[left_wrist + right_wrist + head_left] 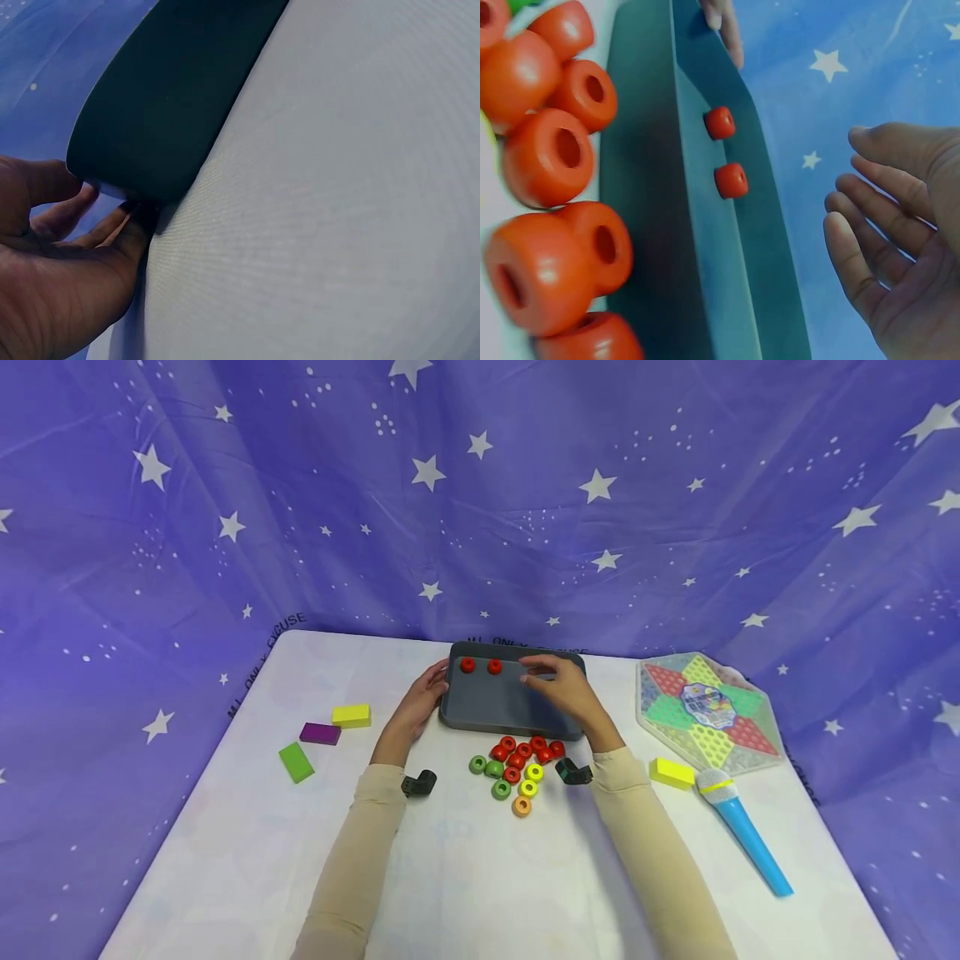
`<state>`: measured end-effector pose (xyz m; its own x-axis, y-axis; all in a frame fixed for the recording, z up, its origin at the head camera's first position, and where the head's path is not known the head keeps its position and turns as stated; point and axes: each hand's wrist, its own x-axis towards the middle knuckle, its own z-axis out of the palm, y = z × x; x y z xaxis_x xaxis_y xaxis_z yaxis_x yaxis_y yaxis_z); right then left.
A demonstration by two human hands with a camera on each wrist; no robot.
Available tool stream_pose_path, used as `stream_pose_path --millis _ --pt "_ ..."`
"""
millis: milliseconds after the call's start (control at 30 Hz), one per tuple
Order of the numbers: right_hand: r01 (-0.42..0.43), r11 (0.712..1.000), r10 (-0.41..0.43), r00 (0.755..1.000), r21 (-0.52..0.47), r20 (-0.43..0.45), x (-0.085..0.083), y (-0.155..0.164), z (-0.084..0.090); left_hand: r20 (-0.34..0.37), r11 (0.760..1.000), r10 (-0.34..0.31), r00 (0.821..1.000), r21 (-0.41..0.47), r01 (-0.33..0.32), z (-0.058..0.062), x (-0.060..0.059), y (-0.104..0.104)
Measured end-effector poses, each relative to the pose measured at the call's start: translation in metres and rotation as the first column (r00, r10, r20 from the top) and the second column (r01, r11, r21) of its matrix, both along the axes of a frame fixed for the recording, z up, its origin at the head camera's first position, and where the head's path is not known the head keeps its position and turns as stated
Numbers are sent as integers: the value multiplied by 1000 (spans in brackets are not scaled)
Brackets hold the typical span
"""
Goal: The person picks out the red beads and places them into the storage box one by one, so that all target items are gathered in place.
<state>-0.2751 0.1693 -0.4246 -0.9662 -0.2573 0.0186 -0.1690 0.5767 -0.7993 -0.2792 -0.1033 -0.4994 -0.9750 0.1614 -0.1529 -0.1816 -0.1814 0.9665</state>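
A dark grey rectangular tray (pixel 510 697) lies near the table's far edge, with two red beads (pixel 467 665) (pixel 495 667) along its far side. My left hand (pixel 418 702) holds the tray by its left end; in the left wrist view its thumb and fingers (pixel 56 180) are around the tray's corner. Above the tray's right half hovers my right hand (pixel 564 689), fingers loosely bent and apart, with nothing between them in the right wrist view. Just in front of the tray sits a cluster of holed beads: several red (pixel 514 760), several green (pixel 494 769), two yellow (pixel 528 788) and one orange (pixel 522 807).
To the left lie a yellow block (pixel 351 717), a purple block (pixel 320 733) and a green block (pixel 296 762). On the right are a Chinese checkers board (pixel 708 714), another yellow block (pixel 672 773) and a blue toy microphone (pixel 750 839). A starry purple cloth (pixel 517 510) hangs behind the table.
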Motion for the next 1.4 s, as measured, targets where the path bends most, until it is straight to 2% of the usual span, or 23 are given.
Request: stream_pose_path --millis 200,500,667,833,1033,1400 --pt "-10 1000 10 999 -17 -33 27 12 -4 11 1000 -1 1000 -19 1 1 -1 -2" --pt "33 996 -35 999 -78 -24 69 30 -18 3 1000 1 1000 -25 -1 4 -4 -3" --pt "58 991 -59 998 -121 -7 86 41 -27 6 999 4 1000 -44 -3 7 -5 -4" --pt "79 989 -81 997 -123 -12 99 49 -38 5 999 8 1000 -50 -8 8 -6 -4" --pt "113 989 -116 993 -100 -20 108 54 -52 14 999 10 1000 -53 -9 6 -7 -4" --pt "102 995 -103 991 -21 -86 107 52 -74 26 1000 7 1000 -27 -6 3 -3 1"
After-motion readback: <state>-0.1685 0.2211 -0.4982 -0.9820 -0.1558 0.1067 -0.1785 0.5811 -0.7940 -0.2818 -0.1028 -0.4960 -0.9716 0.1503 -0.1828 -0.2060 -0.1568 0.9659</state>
